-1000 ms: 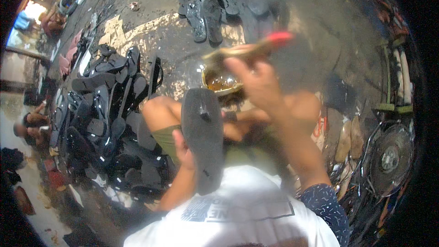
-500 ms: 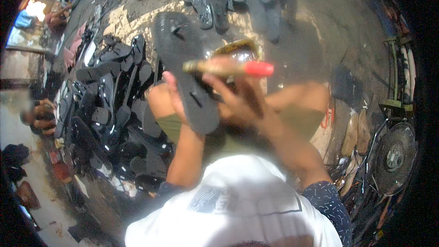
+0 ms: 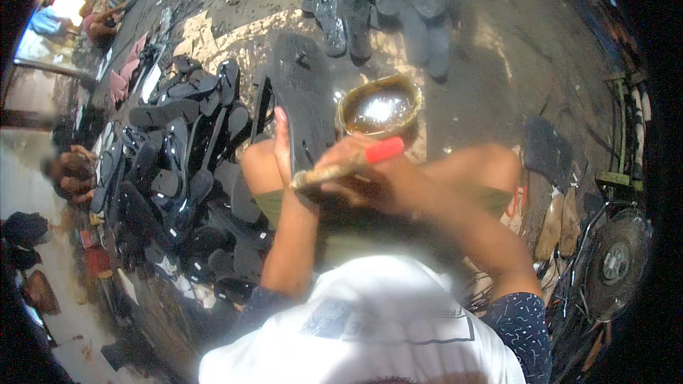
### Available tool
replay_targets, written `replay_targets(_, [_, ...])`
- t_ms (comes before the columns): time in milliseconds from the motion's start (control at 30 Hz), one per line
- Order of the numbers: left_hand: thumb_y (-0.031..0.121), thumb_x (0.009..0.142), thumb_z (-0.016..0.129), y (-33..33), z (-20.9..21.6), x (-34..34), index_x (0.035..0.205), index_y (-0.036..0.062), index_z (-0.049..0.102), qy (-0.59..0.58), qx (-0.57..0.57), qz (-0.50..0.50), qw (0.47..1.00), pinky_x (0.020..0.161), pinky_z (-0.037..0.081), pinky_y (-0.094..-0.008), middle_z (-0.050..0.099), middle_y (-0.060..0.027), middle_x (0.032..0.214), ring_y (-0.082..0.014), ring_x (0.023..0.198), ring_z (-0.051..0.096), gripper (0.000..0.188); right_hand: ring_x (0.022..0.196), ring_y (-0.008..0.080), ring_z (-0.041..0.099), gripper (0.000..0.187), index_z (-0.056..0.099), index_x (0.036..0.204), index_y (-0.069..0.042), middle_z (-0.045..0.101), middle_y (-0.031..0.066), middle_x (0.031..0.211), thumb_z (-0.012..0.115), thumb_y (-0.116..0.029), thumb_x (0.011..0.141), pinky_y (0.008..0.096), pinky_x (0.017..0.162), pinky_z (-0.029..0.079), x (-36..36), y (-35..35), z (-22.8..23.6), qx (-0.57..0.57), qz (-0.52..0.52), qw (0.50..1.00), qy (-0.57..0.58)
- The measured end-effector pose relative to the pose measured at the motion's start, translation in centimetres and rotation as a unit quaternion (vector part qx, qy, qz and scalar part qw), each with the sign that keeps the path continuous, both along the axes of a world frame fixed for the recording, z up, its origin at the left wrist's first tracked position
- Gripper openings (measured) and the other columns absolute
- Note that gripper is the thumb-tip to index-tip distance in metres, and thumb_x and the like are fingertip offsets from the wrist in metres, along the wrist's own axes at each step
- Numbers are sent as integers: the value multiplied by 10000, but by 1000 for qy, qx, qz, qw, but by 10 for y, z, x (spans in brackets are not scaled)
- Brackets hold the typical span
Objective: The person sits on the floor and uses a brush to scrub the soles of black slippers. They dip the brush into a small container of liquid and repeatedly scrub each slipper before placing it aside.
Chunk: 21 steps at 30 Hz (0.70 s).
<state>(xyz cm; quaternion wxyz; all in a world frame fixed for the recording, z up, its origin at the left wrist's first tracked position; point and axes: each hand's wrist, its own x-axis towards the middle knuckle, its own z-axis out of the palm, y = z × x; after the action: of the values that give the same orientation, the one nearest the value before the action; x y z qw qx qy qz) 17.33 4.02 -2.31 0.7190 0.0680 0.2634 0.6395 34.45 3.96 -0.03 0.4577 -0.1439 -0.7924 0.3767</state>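
Observation:
A black sandal sole (image 3: 300, 82) with strap slots stands lengthwise in front of me, its lower end near my wrist. My left hand (image 3: 282, 146) is closed around its left edge, thumb along the side and the other fingers hidden beneath. In my right hand (image 3: 363, 179) is a brush (image 3: 385, 149) with a red handle end, the fingers wrapped round it. The bristle end points left, over the sole's lower end; whether it touches cannot be made out. Just beyond my right hand sits a yellowish bowl (image 3: 346, 115) of shiny amber liquid.
A heap of black sandals (image 3: 174, 163) lies to my left. Several more soles (image 3: 345, 18) rest in a row on the floor ahead. On the right are a dark wheel (image 3: 615, 264) and wooden foot shapes (image 3: 551, 224). Another person's hand (image 3: 77, 174) shows at the far left.
The brush has moved down and left, from across the sole's middle toward its lower end. The sole has shifted slightly right and turned more upright. More of the bowl shows.

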Motion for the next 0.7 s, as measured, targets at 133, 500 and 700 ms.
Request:
replay_targets(133, [558,999,526,28,-2,1,1296,80,615,-12,-12,-20,1000,857,580,-420,715,-139,1145,-273,948,707,570,932,184,674,219,707,1086,-48,718,82,1012,769,-110,885,312,818,528,22,-17,9,-221,-53,972,-63])
replay_targets(500, [582,971,555,247,-115,-141,1477,20,427,387,-128,9,913,1001,493,-479,555,-183,1418,-378,1135,635,768,1044,148,593,259,616,1166,-25,645,55,1112,705,-99,934,313,961,470,103,-15,-5,-346,-368,862,-34])
replay_targets(700, [486,814,748,162,-150,-218,1344,65,546,943,-79,-94,309,974,497,-482,666,-277,1196,-430,1141,631,706,1081,150,585,280,633,1202,7,648,60,1165,626,-189,1001,322,980,463,123,10,-26,-371,-443,815,-54])
